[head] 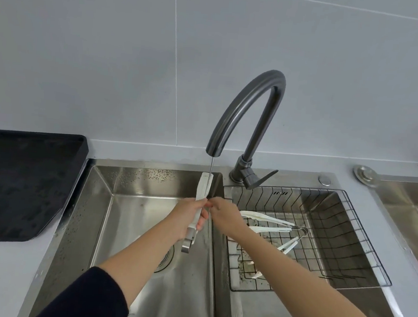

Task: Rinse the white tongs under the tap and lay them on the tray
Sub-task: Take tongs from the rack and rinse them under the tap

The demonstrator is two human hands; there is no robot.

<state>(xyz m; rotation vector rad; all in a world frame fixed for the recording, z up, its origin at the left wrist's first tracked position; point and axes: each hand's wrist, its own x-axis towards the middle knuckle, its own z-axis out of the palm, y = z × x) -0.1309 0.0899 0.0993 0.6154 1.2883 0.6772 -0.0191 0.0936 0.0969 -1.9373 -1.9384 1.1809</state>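
My left hand [188, 216] grips white tongs [202, 191] upright over the left sink basin [133, 222]. Their white tips point up into a thin stream of water falling from the dark curved tap [250, 111]. The metal hinge end hangs below my fist. My right hand [223, 213] touches the tongs from the right side, fingers pinched against them. The black tray [18, 183] lies on the counter at the left, with nothing on it.
A wire basket [342, 234] sits in the right basin and holds another pair of white tongs [268, 223] and smaller white utensils. The tap lever [264, 179] points right. A round metal cap [366, 174] sits at the back right.
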